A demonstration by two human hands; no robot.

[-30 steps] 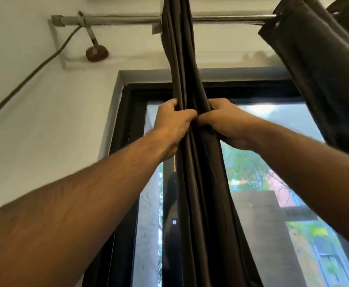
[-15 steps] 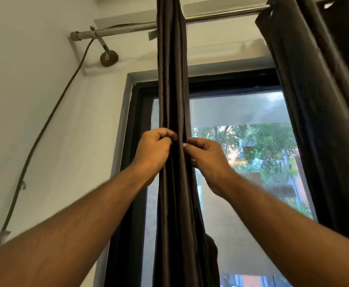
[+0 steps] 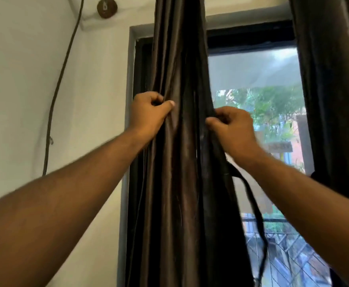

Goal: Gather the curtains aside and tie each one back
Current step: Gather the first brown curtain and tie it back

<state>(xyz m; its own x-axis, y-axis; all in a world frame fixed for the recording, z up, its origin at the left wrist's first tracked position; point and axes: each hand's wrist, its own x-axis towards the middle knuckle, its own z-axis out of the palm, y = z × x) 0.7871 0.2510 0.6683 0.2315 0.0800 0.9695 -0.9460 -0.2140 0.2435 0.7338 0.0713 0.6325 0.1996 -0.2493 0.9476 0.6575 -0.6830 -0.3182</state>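
You are standing in a lived-in room of a home, close up to a black-framed glass window (image 3: 252, 65) set in a plain off-white plastered wall (image 3: 24, 83). Dark brown satin curtains (image 3: 179, 162) hang in long folds across the window, and a thin dark cable (image 3: 60, 79) runs loosely down the wall beside it. Through the glass you see green trees (image 3: 272, 100), neighbouring buildings and a metal balcony railing (image 3: 283, 241).
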